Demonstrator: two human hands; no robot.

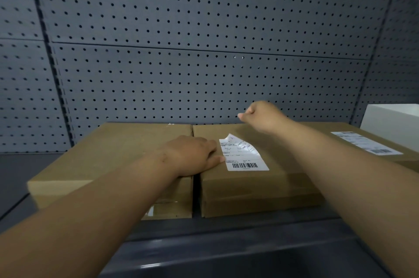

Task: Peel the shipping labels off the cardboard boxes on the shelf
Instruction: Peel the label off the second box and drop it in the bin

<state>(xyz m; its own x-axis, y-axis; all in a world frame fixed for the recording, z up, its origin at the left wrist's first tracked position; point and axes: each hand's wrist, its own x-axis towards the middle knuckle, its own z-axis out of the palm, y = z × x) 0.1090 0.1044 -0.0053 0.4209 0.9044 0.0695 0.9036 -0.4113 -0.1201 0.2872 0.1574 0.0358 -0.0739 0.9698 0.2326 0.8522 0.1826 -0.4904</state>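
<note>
Centrally: one white shipping label (243, 155) with barcode, on top of the middle cardboard box (260, 178), its far edge at 12 o'clock lifted and curled off the cardboard, its near barcode end flat. Print too small to read.

Left hand (192, 155): laid palm-down, fingers extended flat, spanning the gap between the middle box and the left cardboard box (108, 155); fingertips touch the label's 9 o'clock edge. It grips nothing.

Right hand (260, 116): raised above the far edge of the middle box, at 1 o'clock from the label, fingers curled into a loose fist with thumb and forefinger pinched together. Whether anything sits in the pinch cannot be made out; it is clear of the label.

Left box: no label visible on top; its front is partly hidden by the left forearm, with a pale scrap just showing beneath.

Right cardboard box (385, 148), at 3 o'clock: partly hidden by the right forearm, bearing a second label (366, 142), flat, blurred.

White box (392, 123), at 2 o'clock: cut off by the frame edge.

Grey shelf (226, 243) beneath; grey pegboard backing (204, 28) behind.
</note>
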